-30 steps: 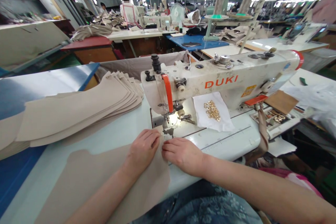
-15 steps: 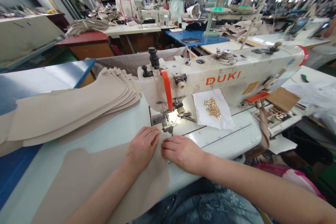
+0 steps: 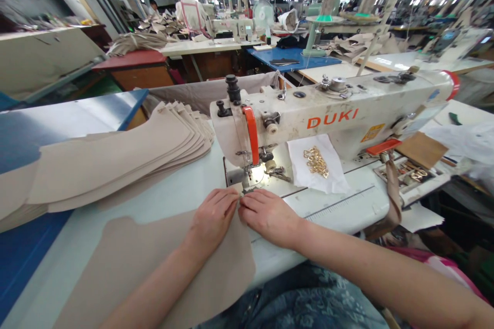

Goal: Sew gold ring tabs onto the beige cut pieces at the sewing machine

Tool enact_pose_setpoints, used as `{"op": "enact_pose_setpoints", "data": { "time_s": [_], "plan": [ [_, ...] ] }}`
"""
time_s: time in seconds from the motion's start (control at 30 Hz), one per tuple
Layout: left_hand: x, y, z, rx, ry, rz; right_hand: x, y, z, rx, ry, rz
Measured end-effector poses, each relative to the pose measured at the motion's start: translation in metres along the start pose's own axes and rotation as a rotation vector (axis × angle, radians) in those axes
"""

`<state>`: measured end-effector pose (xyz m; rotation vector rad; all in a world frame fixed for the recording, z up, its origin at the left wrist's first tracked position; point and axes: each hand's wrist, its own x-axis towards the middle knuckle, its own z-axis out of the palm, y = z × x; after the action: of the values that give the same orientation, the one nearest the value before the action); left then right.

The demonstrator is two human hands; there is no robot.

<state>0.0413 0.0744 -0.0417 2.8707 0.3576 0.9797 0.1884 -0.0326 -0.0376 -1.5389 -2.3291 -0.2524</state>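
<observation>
A large beige fabric piece (image 3: 135, 252) lies flat on the pale table, its narrow tip near the needle of the white sewing machine (image 3: 332, 118). My left hand (image 3: 214, 213) is closed on the fabric close to that tip, fingers bunched and pressed together. Beside it, my right hand (image 3: 270, 216) pinches the fabric's right edge, with its fingertips almost meeting the left ones. Both hands sit just in front of the lit presser foot (image 3: 252, 172). What lies between the fingertips is mostly hidden.
A stack of beige cut pieces (image 3: 127, 159) fans out at the left. Gold metal rings (image 3: 316, 163) lie on a white cloth (image 3: 335, 177) by the machine. A small parts tray (image 3: 432, 185) is at the right. Another person (image 3: 191, 13) sits farther back.
My right hand has moved slightly up toward the left fingertips and the presser foot. The whole view has shifted a little; the left hand still holds the fabric.
</observation>
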Motion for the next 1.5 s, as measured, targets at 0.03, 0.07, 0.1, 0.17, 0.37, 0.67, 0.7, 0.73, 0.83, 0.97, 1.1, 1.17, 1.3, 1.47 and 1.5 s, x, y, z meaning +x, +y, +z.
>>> {"op": "enact_pose_setpoints", "data": {
  "time_s": [0.03, 0.07, 0.1, 0.17, 0.37, 0.67, 0.7, 0.73, 0.83, 0.97, 1.1, 1.17, 1.3, 1.47, 1.5],
  "plan": [
    [-0.001, 0.0, 0.0, -0.008, -0.001, -0.006, 0.001, 0.001, 0.0, -0.007, 0.007, 0.003],
    [-0.002, -0.001, 0.0, -0.016, -0.006, -0.014, 0.002, 0.002, 0.001, -0.009, 0.011, 0.006],
    [-0.004, -0.001, 0.0, -0.023, -0.012, -0.023, 0.002, 0.003, 0.002, -0.008, 0.014, 0.008],
    [-0.005, -0.001, 0.0, -0.035, -0.022, -0.041, 0.003, 0.004, 0.003, 0.002, 0.015, 0.01],
    [-0.007, 0.001, -0.001, -0.031, -0.045, -0.079, 0.004, 0.004, 0.005, 0.035, 0.0, -0.002],
    [0.007, 0.003, 0.013, 0.008, 0.001, -0.053, 0.001, 0.023, 0.001, -0.03, -0.023, -0.028],
    [0.01, 0.002, 0.017, 0.01, 0.007, -0.05, 0.0, 0.027, 0.0, -0.041, -0.03, -0.025],
    [0.013, 0.0, 0.019, 0.011, 0.012, -0.047, 0.0, 0.03, 0.0, -0.048, -0.037, -0.02],
    [0.021, -0.004, 0.026, 0.014, 0.012, -0.036, 0.001, 0.039, 0.0, -0.04, -0.039, -0.002],
    [0.03, -0.009, 0.029, 0.014, 0.004, -0.019, 0.002, 0.044, 0.001, -0.023, -0.029, 0.05],
    [0.033, -0.012, 0.03, 0.0, -0.022, -0.03, 0.004, 0.045, 0.001, -0.017, -0.038, 0.079],
    [0.032, -0.013, 0.03, -0.002, -0.029, -0.039, 0.004, 0.045, 0.0, -0.019, -0.049, 0.082],
    [0.032, -0.013, 0.03, -0.005, -0.027, -0.042, 0.004, 0.045, 0.0, -0.026, -0.044, 0.085],
    [0.034, -0.013, 0.03, -0.016, -0.021, -0.052, 0.004, 0.046, 0.002, -0.017, -0.023, 0.095],
    [0.034, -0.014, 0.03, -0.013, -0.016, -0.045, 0.004, 0.046, 0.002, -0.016, -0.019, 0.096]
  ]
}}
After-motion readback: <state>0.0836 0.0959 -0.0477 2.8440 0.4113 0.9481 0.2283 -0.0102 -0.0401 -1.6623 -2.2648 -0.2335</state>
